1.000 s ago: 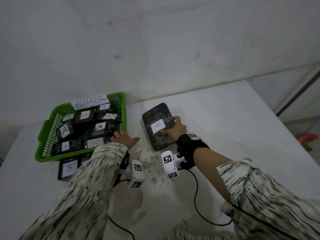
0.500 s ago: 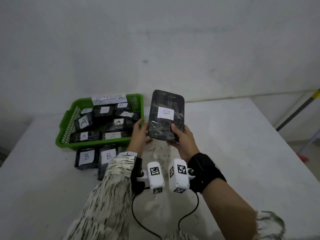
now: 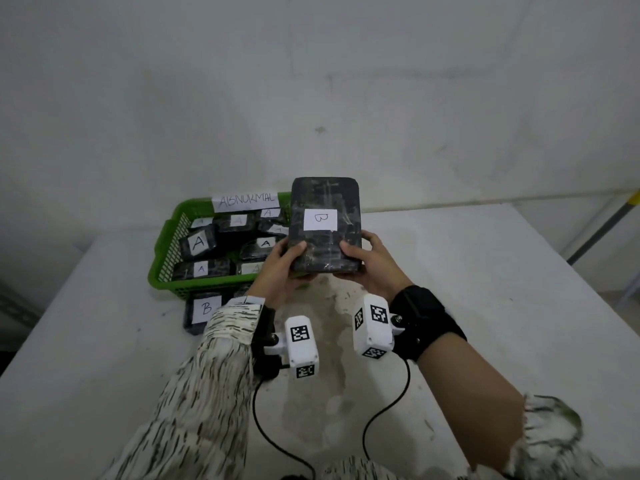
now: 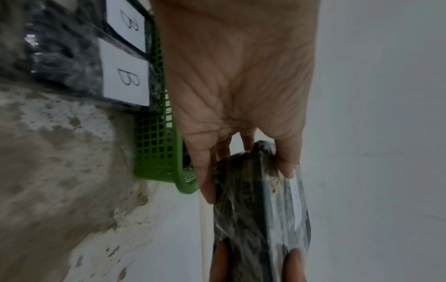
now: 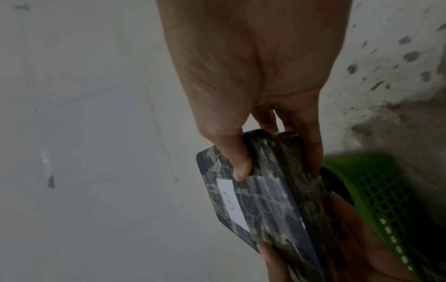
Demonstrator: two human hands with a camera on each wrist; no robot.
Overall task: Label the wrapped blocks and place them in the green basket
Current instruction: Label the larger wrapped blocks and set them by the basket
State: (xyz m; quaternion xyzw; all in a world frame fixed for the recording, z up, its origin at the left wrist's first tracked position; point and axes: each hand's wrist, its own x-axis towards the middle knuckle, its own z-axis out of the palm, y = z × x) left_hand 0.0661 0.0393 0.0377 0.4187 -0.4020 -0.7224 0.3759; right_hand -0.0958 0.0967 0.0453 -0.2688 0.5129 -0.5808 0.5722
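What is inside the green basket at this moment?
The green basket holds several dark wrapped blocks labelled A. The held block, gripped by left hand and right hand, covers its right end.

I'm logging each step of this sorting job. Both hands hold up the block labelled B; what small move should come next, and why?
Probably lower the B block onto the table beside the other B block, not into the green basket: its visible blocks all read A. Left hand and right hand grip its near end.
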